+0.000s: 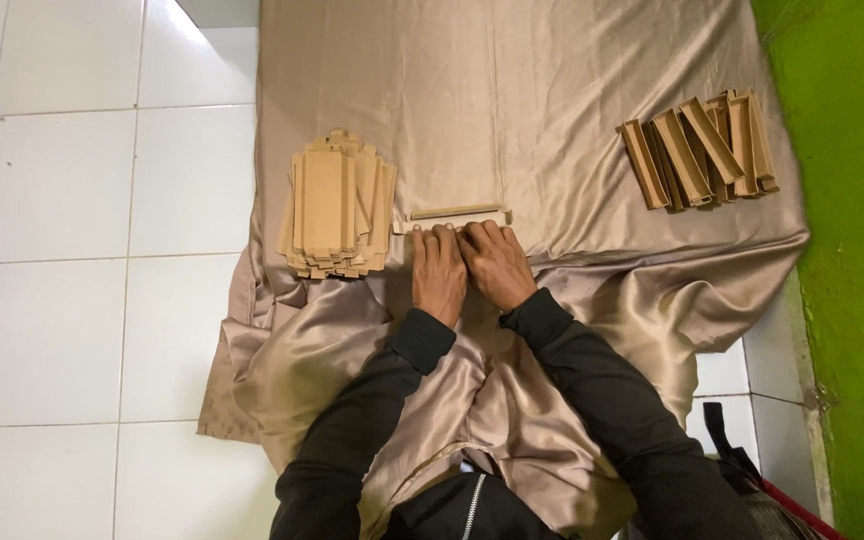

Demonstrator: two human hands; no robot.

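Observation:
My left hand and my right hand lie side by side, palms down, on a flat cardboard piece spread on a shiny beige cloth. The fingertips of both hands press on the piece's near part, while its far edge stands folded up as a narrow strip. Just left of my left hand sits a stack of flat cardboard blanks. Both arms wear black sleeves.
A group of folded cardboard trays lies at the cloth's right side. White floor tiles lie to the left, a green wall to the right. A dark bag sits at the lower right.

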